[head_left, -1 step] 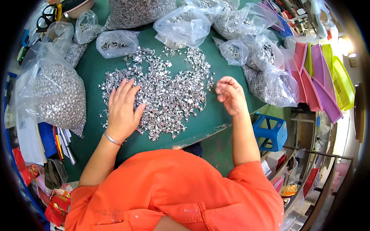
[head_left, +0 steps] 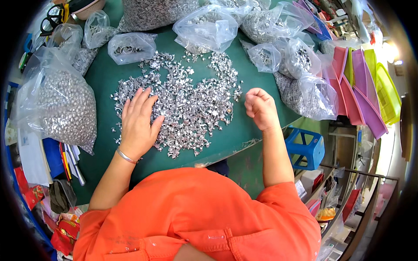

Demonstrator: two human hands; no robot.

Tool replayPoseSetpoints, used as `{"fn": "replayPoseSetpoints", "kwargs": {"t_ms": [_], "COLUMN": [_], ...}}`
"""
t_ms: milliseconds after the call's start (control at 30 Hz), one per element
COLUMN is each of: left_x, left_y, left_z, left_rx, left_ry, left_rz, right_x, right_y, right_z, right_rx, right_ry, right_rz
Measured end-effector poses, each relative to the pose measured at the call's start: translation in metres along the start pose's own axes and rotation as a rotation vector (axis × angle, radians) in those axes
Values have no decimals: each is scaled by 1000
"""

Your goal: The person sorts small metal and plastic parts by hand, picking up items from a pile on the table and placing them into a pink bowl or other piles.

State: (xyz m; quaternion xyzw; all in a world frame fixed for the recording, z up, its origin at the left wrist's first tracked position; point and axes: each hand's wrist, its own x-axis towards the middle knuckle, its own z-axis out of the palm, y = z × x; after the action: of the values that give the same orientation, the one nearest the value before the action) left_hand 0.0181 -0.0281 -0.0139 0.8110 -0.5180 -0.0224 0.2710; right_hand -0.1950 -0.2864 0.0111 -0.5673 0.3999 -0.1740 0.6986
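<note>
A wide heap of small silvery metal pieces (head_left: 187, 104), some flower-shaped, lies spread over the green tabletop. My left hand (head_left: 140, 124) rests flat on the heap's left side, fingers extended and thumb out to the side, a metal bangle at its wrist. Just right of the heap, my right hand (head_left: 261, 108) is held with its fingers curled in and the thumb against them. Whatever may be inside those fingers is hidden. A few stray pieces (head_left: 237, 93) lie between the right hand and the heap.
A large clear bag of rounded silvery pieces (head_left: 65, 106) stands at left. More filled bags (head_left: 204, 32) line the back and right. Stacked pink, purple and green bins (head_left: 348, 87) are at far right, a blue stool (head_left: 307, 148) below them. Scissors (head_left: 52, 19) lie at back left.
My right hand's fingers have curled in more tightly. My left hand stays in place on the heap.
</note>
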Motion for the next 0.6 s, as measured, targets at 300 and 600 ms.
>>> {"fn": "replayPoseSetpoints", "kwargs": {"t_ms": [300,600], "left_x": [0,0], "left_y": [1,0], "left_z": [-1,-1], "left_rx": [17,24], "left_ry": [-11,-5], "left_rz": [-6,2], "right_x": [-17,-21], "right_y": [14,13], "right_z": [26,29], "right_rx": [-946,-947], "right_ry": [47,-101], "right_rz": [-398,-328]}}
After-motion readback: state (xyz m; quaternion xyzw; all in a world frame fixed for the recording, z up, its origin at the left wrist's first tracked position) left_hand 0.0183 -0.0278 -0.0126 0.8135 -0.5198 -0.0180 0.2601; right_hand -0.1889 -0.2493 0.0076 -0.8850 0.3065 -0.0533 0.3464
